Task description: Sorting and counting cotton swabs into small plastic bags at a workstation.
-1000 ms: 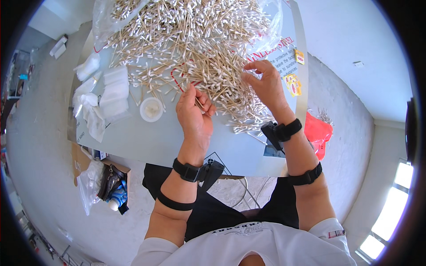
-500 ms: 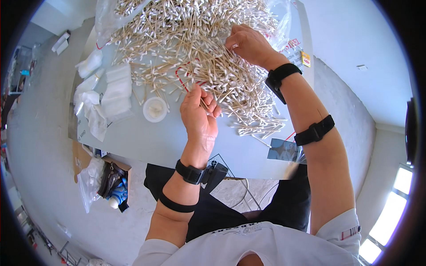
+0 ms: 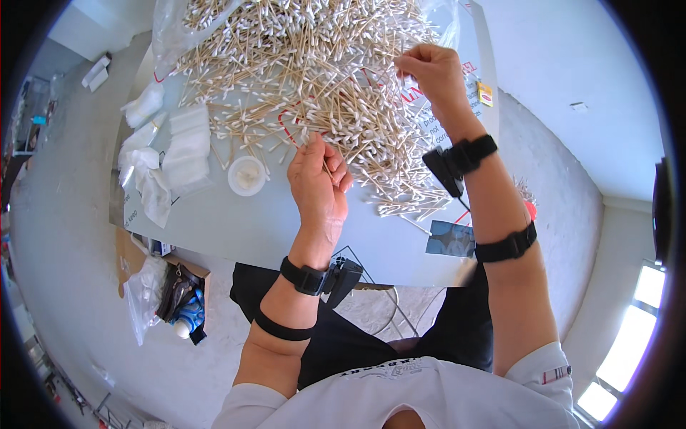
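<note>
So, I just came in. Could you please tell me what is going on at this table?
A person is handling cotton swabs at a table. The left hand holds a few swabs at the near edge of a large loose pile. The right hand is at the pile's right side, fingertips close together; whether they grip a swab is unclear. A round white container and clear plastic packets lie to the left.
</note>
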Demonstrator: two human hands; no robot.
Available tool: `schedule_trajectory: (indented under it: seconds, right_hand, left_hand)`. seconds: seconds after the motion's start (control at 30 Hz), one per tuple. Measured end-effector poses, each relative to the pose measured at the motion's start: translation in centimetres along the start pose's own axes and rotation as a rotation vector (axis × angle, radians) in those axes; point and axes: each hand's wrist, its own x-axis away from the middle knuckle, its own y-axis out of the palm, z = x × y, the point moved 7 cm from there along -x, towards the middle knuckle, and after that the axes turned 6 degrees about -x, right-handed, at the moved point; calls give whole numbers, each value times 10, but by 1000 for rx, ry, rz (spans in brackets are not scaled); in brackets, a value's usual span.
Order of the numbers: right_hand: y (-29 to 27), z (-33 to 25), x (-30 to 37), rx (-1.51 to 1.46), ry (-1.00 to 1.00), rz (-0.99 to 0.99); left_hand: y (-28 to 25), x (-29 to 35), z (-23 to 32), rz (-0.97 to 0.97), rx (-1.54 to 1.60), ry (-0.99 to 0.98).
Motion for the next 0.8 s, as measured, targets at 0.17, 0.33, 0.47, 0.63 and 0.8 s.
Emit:
schedule_trajectory:
  seconds: [0.17, 0.33, 0.47, 0.63, 0.8]
  right_hand:
    - [29, -21, 65, -278, 318, -195]
    - [59, -31, 101, -239, 171, -234]
    - [73, -34, 110, -125, 114, -221]
    - [55, -41, 98, 121, -82, -121]
    - [7, -3, 72, 425, -103, 126]
  left_hand:
    - [5, 0, -1, -73, -19, 54]
    - [2, -3, 0, -15, -104, 166]
    - [16, 3, 1, -19, -79, 102]
    - [7, 2, -4, -127, -34, 4]
    - [6, 2, -3, -44, -17, -21]
